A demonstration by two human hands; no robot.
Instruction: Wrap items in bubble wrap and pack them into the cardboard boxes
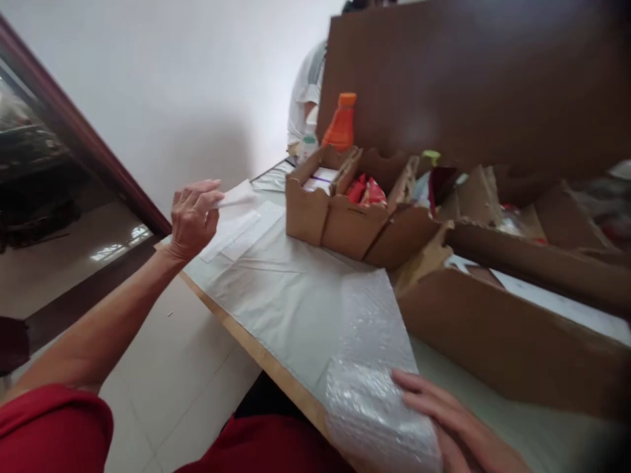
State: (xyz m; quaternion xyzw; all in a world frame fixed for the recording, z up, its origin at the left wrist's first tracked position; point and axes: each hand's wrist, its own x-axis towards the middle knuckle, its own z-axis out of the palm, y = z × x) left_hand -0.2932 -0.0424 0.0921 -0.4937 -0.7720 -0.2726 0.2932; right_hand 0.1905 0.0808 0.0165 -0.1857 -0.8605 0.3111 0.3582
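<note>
Stretched out over the table's left end, my left hand [194, 217] pinches a small flat white slip [239, 195], perhaps paper or a thin packet. Below it lie flat clear-and-white sheets [254, 230], which look like plastic sleeves. My right hand [451, 420] rests at the lower right with its fingers stretched along the side of a sheet of bubble wrap [377, 328]. The wrap's near part looks thicker, folded or wrapped over; whether anything is inside I cannot tell. Part of the right hand is cut off by the bottom edge of the picture.
Cardboard bins [340, 220] holding red packets [367, 190] and other items run along the table [276, 295]. Behind them stand an orange bottle [341, 121], a clear bottle [308, 144] and a brown panel [468, 79]. A person in a white sleeve [305, 85] is partly hidden beyond.
</note>
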